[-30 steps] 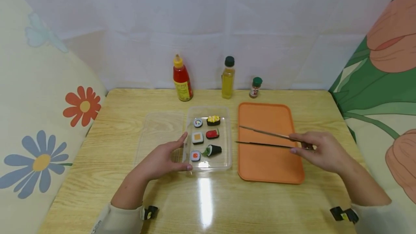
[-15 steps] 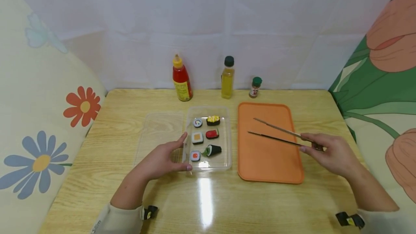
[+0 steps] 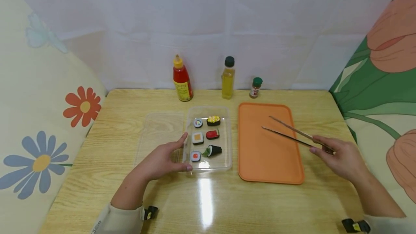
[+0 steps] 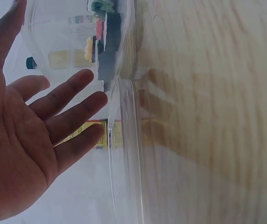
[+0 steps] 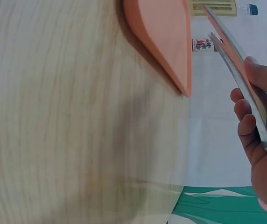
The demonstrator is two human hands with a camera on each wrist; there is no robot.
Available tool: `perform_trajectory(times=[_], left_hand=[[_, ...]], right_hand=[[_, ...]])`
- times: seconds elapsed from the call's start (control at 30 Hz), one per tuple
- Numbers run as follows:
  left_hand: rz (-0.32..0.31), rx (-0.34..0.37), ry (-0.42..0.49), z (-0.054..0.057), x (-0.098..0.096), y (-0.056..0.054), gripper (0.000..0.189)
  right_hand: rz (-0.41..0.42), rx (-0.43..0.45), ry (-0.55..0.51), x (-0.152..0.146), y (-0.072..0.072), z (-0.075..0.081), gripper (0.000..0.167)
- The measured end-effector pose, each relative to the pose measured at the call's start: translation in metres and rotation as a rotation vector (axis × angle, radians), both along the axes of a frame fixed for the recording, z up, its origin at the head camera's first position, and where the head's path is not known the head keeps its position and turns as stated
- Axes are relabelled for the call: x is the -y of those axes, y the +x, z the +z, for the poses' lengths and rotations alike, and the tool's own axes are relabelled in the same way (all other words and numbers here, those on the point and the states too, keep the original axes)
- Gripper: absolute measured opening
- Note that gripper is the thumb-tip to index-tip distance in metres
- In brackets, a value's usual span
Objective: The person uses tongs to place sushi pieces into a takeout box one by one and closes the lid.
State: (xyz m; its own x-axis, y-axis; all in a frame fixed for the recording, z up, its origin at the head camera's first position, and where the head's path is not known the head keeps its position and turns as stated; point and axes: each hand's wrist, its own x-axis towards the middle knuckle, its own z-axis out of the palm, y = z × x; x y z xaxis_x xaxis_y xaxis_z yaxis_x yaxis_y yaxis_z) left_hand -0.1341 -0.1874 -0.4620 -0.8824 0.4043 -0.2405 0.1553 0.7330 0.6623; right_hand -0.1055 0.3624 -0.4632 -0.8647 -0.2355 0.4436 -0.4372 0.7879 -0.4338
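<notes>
My right hand (image 3: pixel 342 156) grips metal tongs (image 3: pixel 297 133) between thumb and fingers, above the right side of an orange tray (image 3: pixel 269 161). The tongs' two tips stand apart with nothing between them, as the right wrist view (image 5: pixel 236 70) also shows. My left hand (image 3: pixel 162 160) rests at the left side of a clear plastic container (image 3: pixel 224 163), its fingers spread and fairly straight, the thumb by the front corner. Inside lie several sushi pieces in two columns, among them a corn-topped piece (image 3: pixel 213 120), a red-topped piece (image 3: pixel 212 134) and a black cone roll (image 3: pixel 214 150).
A clear lid (image 3: pixel 162 125) lies left of the container, partly beneath my left hand. Along the back of the wooden table stand a red sauce bottle (image 3: pixel 182 82), an oil bottle (image 3: pixel 228 80) and a small green-capped spice jar (image 3: pixel 255 87).
My right hand has drawn the tongs rightward over the orange tray, away from the container. The left hand, the container and the sushi pieces look unmoved.
</notes>
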Motion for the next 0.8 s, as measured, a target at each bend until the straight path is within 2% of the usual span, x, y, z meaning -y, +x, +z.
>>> perform_trajectory(times=[0.4,0.63,0.8], left_hand=[[0.000,0.008,-0.008,0.001,0.000,0.000,0.113],[0.004,0.019,-0.007,0.002,-0.001,0.001,0.113],[0.005,0.018,-0.005,0.002,0.000,0.001,0.112]], right_hand=[[-0.143,0.021,0.023,-0.019,0.008,-0.011,0.035],[-0.233,0.080,0.011,-0.028,0.011,-0.015,0.038],[-0.282,0.083,0.014,-0.029,0.013,-0.018,0.038]])
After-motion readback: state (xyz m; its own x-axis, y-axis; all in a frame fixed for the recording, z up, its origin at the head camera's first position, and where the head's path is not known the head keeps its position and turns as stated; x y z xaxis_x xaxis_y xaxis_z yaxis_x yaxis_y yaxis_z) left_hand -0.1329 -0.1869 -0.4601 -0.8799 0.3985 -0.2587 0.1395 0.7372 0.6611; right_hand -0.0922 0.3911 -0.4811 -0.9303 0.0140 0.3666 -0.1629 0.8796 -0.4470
